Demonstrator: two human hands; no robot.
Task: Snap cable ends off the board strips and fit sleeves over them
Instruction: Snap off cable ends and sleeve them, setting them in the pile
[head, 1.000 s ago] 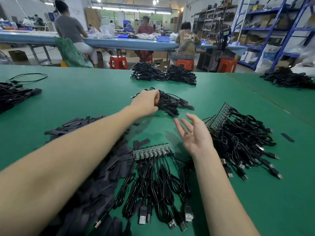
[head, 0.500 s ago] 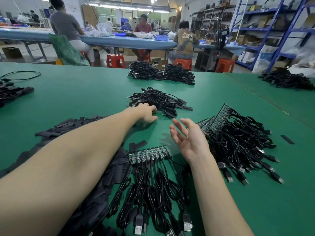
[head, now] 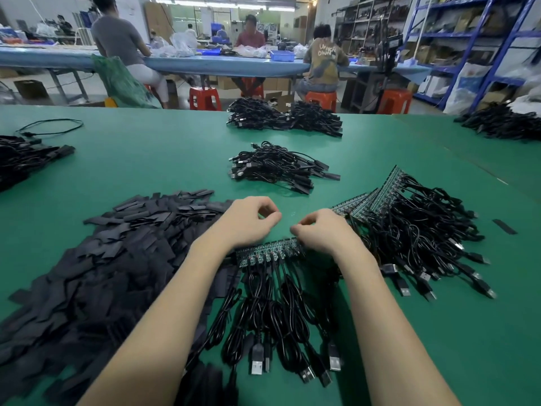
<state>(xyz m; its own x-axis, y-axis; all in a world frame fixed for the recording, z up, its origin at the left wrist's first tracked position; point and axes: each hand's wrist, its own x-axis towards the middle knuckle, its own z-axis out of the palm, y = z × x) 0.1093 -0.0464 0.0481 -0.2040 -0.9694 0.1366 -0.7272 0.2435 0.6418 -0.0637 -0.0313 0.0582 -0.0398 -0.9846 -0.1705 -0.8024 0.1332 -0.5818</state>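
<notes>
1. The board strip (head: 268, 253) lies on the green bench (head: 146, 168) at the centre of the view, just below both hands, with its black cables (head: 272, 315) trailing toward 6 o'clock and ending in metal plugs
2. The left hand (head: 248, 222) hovers over the strip's left part, fingers curled with thumb and forefinger tips close together; nothing shows between them, so this grip looks pressed together on nothing
3. The right hand (head: 319, 232) sits over the strip's right end with fingers curled down; whether they already pinch the strip's edge I cannot tell, since the knuckles hide the tips
4. The strip looks thin, stiff and brittle, so it should snap cleanly if held on either side of one cable end and bent; gripping too far from the break risks cracking a neighbour
5. The cables are light, limp and tangle-prone, so pulling on them would drag the whole bundle; better to hold the small board end itself
6. The pile of flat black sleeves (head: 117, 253) lies at 9 o'clock, touching the left forearm; they look soft, light and flattened, probably needing a squeeze to open
7. More strips (head: 377, 197) wait at 2 o'clock, and a heap of loose cables (head: 275, 168) sits at 12 o'clock
</notes>
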